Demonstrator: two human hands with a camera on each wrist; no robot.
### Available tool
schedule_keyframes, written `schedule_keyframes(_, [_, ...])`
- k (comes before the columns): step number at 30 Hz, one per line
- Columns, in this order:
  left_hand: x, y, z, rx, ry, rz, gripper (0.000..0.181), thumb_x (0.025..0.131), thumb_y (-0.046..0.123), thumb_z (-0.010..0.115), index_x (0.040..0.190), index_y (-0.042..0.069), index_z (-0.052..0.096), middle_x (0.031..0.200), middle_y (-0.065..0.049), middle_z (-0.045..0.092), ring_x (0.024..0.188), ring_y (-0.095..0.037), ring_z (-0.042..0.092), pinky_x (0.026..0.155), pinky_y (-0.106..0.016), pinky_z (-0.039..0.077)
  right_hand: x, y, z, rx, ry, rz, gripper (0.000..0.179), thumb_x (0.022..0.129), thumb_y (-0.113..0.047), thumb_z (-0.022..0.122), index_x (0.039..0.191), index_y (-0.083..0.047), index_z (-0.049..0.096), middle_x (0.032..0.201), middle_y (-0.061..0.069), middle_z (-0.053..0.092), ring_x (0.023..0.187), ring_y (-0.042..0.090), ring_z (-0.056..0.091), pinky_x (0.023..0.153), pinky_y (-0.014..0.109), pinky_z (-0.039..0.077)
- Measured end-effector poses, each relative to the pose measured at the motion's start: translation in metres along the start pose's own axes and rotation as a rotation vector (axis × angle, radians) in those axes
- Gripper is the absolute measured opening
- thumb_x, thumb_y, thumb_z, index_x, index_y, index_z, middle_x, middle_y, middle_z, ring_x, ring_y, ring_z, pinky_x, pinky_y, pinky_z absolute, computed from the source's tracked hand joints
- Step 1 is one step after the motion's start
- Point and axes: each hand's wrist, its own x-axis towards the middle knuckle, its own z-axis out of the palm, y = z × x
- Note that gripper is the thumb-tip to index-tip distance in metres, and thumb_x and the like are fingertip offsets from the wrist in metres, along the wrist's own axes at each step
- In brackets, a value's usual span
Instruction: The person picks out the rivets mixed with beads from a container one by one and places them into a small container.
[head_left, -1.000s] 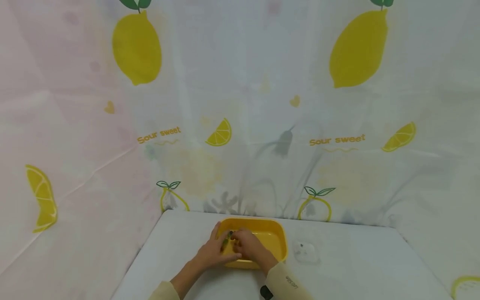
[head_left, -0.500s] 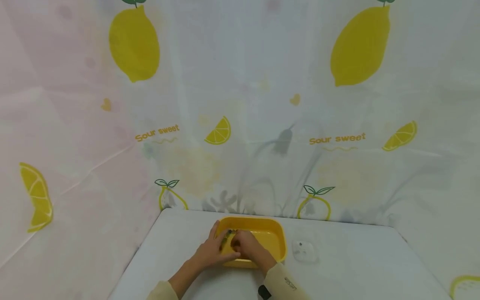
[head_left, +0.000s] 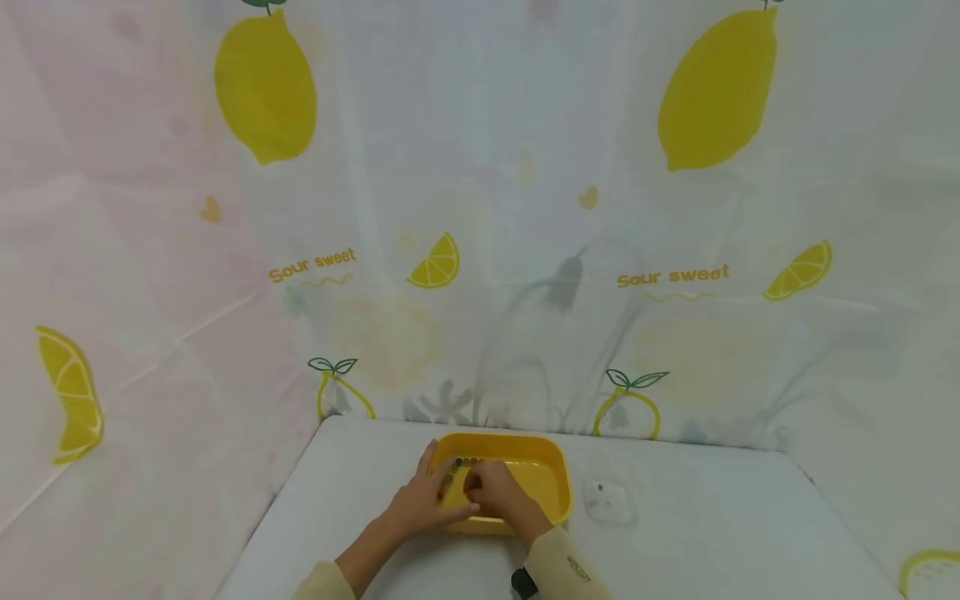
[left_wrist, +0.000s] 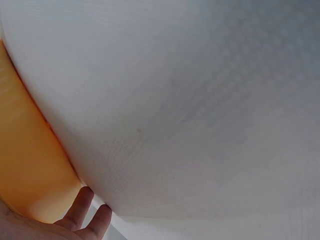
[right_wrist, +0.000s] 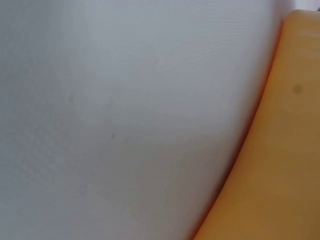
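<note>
A yellow tray (head_left: 555, 479) sits at the back of the white table. Small round beads (head_left: 448, 481), greenish and dark, form a curved line along its left and far inner sides. My left hand (head_left: 420, 502) lies over the tray's left front corner with fingers spread. Two of its fingertips (left_wrist: 102, 220) show beside the tray's outer wall in the left wrist view. Inside the tray, my right hand (head_left: 501, 492) has its fingers bent downward close to the beads. Its fingertips are hidden, so I cannot tell whether they pinch a bead. The right wrist view shows only the tray's outer wall (right_wrist: 280, 140) and tabletop.
Right of the tray lies a small clear plastic box (head_left: 611, 502) with a dark speck on it. A lemon-print curtain (head_left: 480, 333) stands behind and beside the table (head_left: 697, 525). A black band (head_left: 524, 583) shows by my right sleeve.
My right hand's fingers have drawn in a little, and more of the bead line shows at the tray's far side. The left hand stays in place at the tray. The view shifts slightly.
</note>
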Motion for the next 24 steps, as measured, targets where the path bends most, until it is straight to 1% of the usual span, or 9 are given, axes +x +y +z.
schedule_keyframes(2, [0.0017, -0.0016, 0.0013, -0.001, -0.002, -0.006, 0.091, 0.071, 0.071, 0.059, 0.14, 0.016, 0.039, 0.155, -0.013, 0.004, 0.079, -0.025, 0.056, 0.059, -0.04, 0.045, 0.0009, 0.0001, 0.0, 0.013, 0.002, 0.006, 0.007, 0.076, -0.001, 0.067, 0.077, -0.007, 0.07, 0.072, -0.003, 0.065, 0.065, 0.006, 0.055, 0.058, 0.02, 0.047])
schedule_keyframes(4, [0.0026, -0.0027, 0.0028, 0.003, -0.01, -0.016, 0.092, 0.07, 0.073, 0.058, 0.141, 0.017, 0.038, 0.155, -0.011, 0.003, 0.077, -0.023, 0.055, 0.059, -0.039, 0.044, 0.001, -0.0003, -0.0003, 0.033, -0.011, 0.031, 0.008, 0.076, -0.001, 0.065, 0.077, -0.008, 0.07, 0.072, -0.004, 0.064, 0.064, 0.005, 0.054, 0.058, 0.02, 0.046])
schedule_keyframes(9, [0.0028, -0.0021, 0.0034, 0.005, -0.004, -0.02, 0.092, 0.07, 0.073, 0.057, 0.14, 0.017, 0.04, 0.155, -0.011, 0.004, 0.082, -0.023, 0.056, 0.065, -0.047, 0.046, 0.0002, -0.0007, -0.0007, 0.076, -0.027, 0.086, 0.01, 0.077, 0.0, 0.063, 0.078, -0.008, 0.069, 0.073, -0.004, 0.063, 0.063, 0.007, 0.052, 0.056, 0.022, 0.045])
schedule_keyframes(13, [0.0026, -0.001, 0.0013, 0.016, 0.013, -0.019, 0.092, 0.07, 0.073, 0.058, 0.14, 0.016, 0.041, 0.155, -0.011, 0.004, 0.074, -0.02, 0.055, 0.066, -0.049, 0.046, 0.0006, -0.0005, -0.0004, 0.076, -0.02, 0.093, 0.01, 0.079, 0.0, 0.062, 0.081, -0.008, 0.068, 0.075, -0.002, 0.063, 0.066, 0.008, 0.053, 0.058, 0.023, 0.046])
schedule_keyframes(14, [0.0025, -0.001, 0.001, 0.026, 0.014, -0.02, 0.092, 0.07, 0.073, 0.057, 0.14, 0.016, 0.041, 0.155, -0.011, 0.005, 0.074, -0.02, 0.055, 0.067, -0.049, 0.046, 0.0008, -0.0005, -0.0001, 0.069, -0.018, 0.091, 0.01, 0.079, 0.0, 0.062, 0.081, -0.008, 0.069, 0.076, -0.002, 0.063, 0.067, 0.007, 0.053, 0.059, 0.023, 0.046])
schedule_keyframes(18, [0.0021, -0.001, 0.0006, 0.011, 0.003, -0.026, 0.092, 0.069, 0.073, 0.058, 0.139, 0.016, 0.041, 0.155, -0.011, 0.004, 0.071, -0.02, 0.054, 0.062, -0.044, 0.046, 0.0009, -0.0013, 0.0004, 0.076, -0.03, 0.103, 0.012, 0.08, -0.001, 0.062, 0.081, -0.009, 0.07, 0.077, -0.004, 0.064, 0.068, 0.006, 0.054, 0.061, 0.023, 0.047])
schedule_keyframes(20, [0.0018, -0.0012, 0.001, 0.009, 0.001, -0.027, 0.092, 0.069, 0.073, 0.058, 0.139, 0.016, 0.041, 0.155, -0.011, 0.004, 0.074, -0.021, 0.055, 0.061, -0.043, 0.045, 0.0007, -0.0014, 0.0003, 0.095, -0.039, 0.111, 0.013, 0.081, 0.0, 0.061, 0.081, -0.01, 0.07, 0.077, -0.004, 0.064, 0.068, 0.007, 0.054, 0.06, 0.023, 0.047])
schedule_keyframes(24, [0.0021, -0.0011, 0.0019, 0.017, 0.015, -0.027, 0.091, 0.07, 0.071, 0.059, 0.139, 0.016, 0.042, 0.155, -0.011, 0.005, 0.076, -0.023, 0.057, 0.067, -0.051, 0.046, 0.0012, -0.0003, -0.0004, 0.103, -0.035, 0.11, 0.012, 0.08, 0.0, 0.061, 0.08, -0.009, 0.07, 0.078, -0.003, 0.065, 0.068, 0.008, 0.055, 0.06, 0.023, 0.047])
